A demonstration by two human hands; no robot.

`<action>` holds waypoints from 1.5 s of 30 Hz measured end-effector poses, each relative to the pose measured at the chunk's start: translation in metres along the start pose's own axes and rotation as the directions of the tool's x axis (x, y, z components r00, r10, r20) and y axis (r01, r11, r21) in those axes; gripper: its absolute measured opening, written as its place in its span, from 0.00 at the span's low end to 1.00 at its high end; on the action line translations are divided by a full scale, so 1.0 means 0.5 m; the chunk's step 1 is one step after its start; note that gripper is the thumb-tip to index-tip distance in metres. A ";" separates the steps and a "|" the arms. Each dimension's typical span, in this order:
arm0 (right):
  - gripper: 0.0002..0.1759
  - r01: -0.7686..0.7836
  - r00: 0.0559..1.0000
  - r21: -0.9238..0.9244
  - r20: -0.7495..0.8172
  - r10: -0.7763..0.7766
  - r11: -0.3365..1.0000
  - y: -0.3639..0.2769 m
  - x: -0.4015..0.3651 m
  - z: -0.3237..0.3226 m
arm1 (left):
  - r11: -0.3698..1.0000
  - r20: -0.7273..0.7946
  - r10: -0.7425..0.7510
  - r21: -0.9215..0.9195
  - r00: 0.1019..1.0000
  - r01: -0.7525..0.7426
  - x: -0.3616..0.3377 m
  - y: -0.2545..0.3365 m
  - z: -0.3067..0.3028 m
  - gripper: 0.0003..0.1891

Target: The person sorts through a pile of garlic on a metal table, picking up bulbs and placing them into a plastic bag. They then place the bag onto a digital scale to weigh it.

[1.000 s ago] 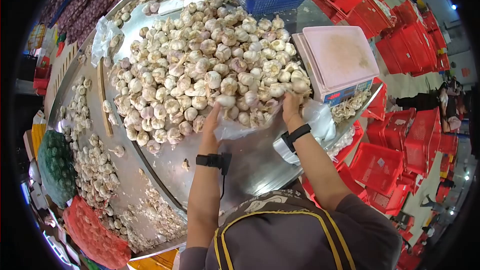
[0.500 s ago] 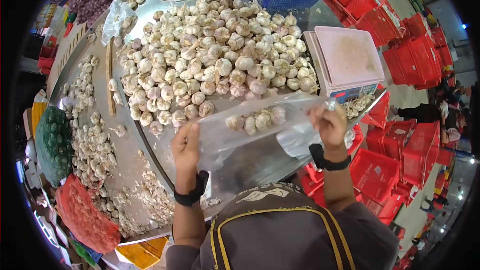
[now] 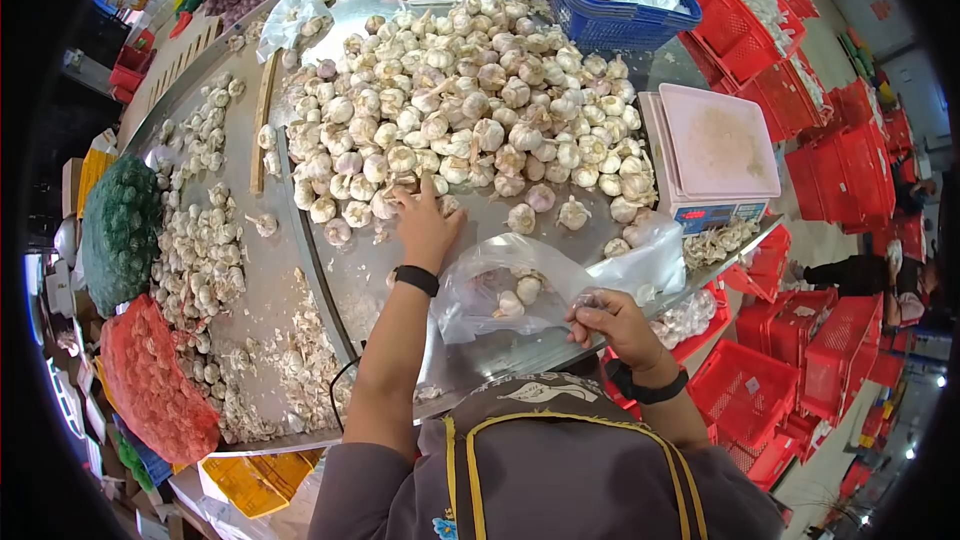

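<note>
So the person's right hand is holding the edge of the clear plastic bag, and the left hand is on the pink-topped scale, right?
Not quite: the left hand is at the near edge of the garlic pile, not on the pink-topped scale, as the head view shows. The right hand does hold the edge of the clear plastic bag.

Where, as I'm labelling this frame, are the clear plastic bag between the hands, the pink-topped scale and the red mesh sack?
Clear plastic bag (image 3: 466,292): head view, bare wall.
Pink-topped scale (image 3: 720,143): head view, top of its platform.
Red mesh sack (image 3: 152,380): head view, middle of its netting.
</note>
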State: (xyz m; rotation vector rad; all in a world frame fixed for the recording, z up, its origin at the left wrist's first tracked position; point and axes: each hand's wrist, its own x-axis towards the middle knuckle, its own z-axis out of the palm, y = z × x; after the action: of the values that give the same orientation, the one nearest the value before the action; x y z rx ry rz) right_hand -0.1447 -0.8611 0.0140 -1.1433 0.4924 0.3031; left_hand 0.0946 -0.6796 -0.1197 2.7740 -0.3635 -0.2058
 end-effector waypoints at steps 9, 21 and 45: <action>0.13 0.144 0.988 0.316 -0.107 -0.115 0.938 0.010 0.020 -0.008 | 0.953 -0.016 0.293 -0.082 0.956 -0.293 -0.040 -0.028 0.059 0.35; 0.13 0.186 0.972 0.472 -0.214 -0.093 0.862 0.018 0.022 -0.024 | 0.272 0.567 0.174 -0.814 0.805 0.514 -0.101 -0.072 -0.154 0.43; 0.16 0.566 0.822 0.233 -0.233 -0.520 0.791 -0.246 -0.100 -0.325 | 0.908 0.148 0.378 -0.251 0.914 -0.335 -0.127 0.344 -0.238 0.29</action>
State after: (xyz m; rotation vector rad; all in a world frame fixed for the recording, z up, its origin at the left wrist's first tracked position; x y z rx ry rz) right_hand -0.1649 -1.0580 0.0843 -0.9704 0.3079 -0.3640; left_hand 0.0168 -0.7826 0.0569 2.4197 -0.8388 -0.3995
